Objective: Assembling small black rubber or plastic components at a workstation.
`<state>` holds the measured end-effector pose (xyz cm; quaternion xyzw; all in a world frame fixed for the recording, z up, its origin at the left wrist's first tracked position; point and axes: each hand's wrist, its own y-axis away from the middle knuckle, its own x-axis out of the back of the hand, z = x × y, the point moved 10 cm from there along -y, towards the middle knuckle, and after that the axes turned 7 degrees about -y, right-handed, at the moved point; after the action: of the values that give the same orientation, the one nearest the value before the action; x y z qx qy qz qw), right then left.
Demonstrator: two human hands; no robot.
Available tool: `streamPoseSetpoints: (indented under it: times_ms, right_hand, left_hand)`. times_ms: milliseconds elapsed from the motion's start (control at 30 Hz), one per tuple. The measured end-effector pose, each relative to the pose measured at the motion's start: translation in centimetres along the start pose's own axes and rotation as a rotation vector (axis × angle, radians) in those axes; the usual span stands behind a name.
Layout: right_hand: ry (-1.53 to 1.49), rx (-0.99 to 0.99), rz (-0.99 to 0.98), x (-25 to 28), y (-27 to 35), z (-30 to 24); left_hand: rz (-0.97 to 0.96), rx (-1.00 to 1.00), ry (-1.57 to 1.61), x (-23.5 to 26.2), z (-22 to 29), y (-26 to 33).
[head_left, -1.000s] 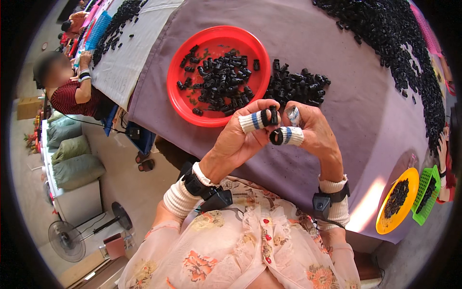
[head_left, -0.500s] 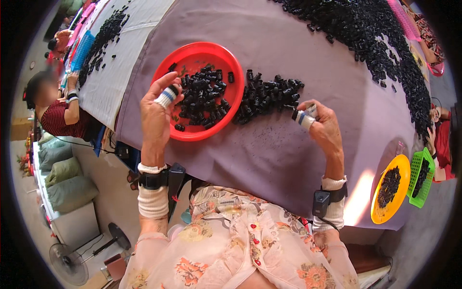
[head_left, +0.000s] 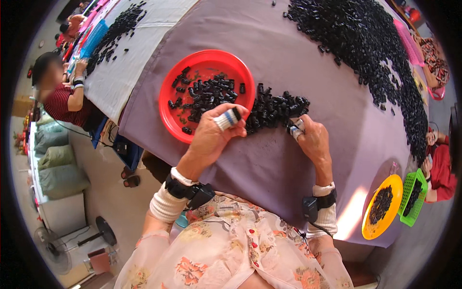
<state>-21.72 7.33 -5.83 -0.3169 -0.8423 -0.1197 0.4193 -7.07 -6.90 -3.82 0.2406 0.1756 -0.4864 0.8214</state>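
Observation:
My left hand (head_left: 210,139) hangs over the near right rim of a red round tray (head_left: 165,103), its fingers curled in toward the thumb. A white knitted finger cover with blue and black stripes wraps its fingers; anything held there is hidden. Small black cylindrical plastic parts (head_left: 211,91) lie inside the tray. More of these parts form a pile (head_left: 276,108) on the cloth beside it. At the pile's right edge, my right hand (head_left: 313,139) is closed in a pinch, also wearing a finger cover. Something dark shows at its fingertips, too small to make out.
A purple-grey cloth (head_left: 269,173) covers the table. A large heap of black parts (head_left: 356,43) spreads across the far right. A yellow plate (head_left: 391,185) and a green basket (head_left: 409,219) hold parts at right. People work at left and right, one in a striped shirt (head_left: 70,108).
My left hand has moved right and nearer me, from over the tray's left side to its right rim, with its fingers curling in. My right hand has lowered slightly toward the pile's edge.

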Motion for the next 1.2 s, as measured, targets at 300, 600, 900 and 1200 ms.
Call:
streamPoseSetpoints:
  times_ms: [300,600,900,1200]
  right_hand:
    - [-1.167,-0.306,-0.024,0.8,1.4,-1.6]
    - [-1.438,-0.182,-0.113,0.0,0.8,-6.0]
    - [-1.423,-0.214,-0.076,-0.4,0.6,-6.1]
    - [-1.134,-0.162,-0.195,0.1,0.3,-7.3]
  left_hand:
    - [-0.028,0.136,-0.018,-3.1,-3.7,-0.5]
    - [-0.123,0.046,0.01,-5.5,-2.9,-0.5]
    - [-0.099,0.113,0.305,-4.7,-2.4,-0.5]
    - [-0.117,0.167,0.438,-4.8,-2.5,0.2]
